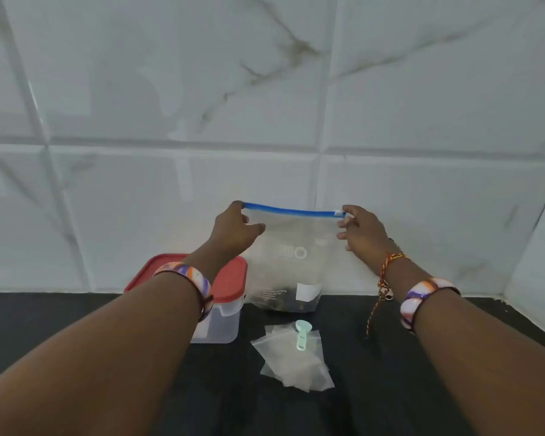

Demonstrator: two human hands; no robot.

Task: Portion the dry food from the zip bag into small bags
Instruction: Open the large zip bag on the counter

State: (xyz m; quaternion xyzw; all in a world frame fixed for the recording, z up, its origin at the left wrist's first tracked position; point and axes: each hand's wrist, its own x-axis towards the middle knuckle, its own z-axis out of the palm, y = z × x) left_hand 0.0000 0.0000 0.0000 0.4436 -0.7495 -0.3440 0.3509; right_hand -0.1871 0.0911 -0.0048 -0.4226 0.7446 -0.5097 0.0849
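Note:
A clear zip bag (296,262) with a blue zipper strip along its top stands upright on the dark counter against the tiled wall. Something dark lies at its bottom. My left hand (235,229) pinches the bag's top left corner. My right hand (361,232) pinches the top right corner at the white slider. In front of the bag, several small clear bags (291,363) lie in a loose pile on the counter. A pale green scoop (301,336) rests on top of them.
A clear plastic container with a red lid (230,286) stands at the left of the zip bag, partly behind my left forearm. The white marble-patterned tiled wall (265,105) rises straight behind. The dark counter (390,388) stretches toward me.

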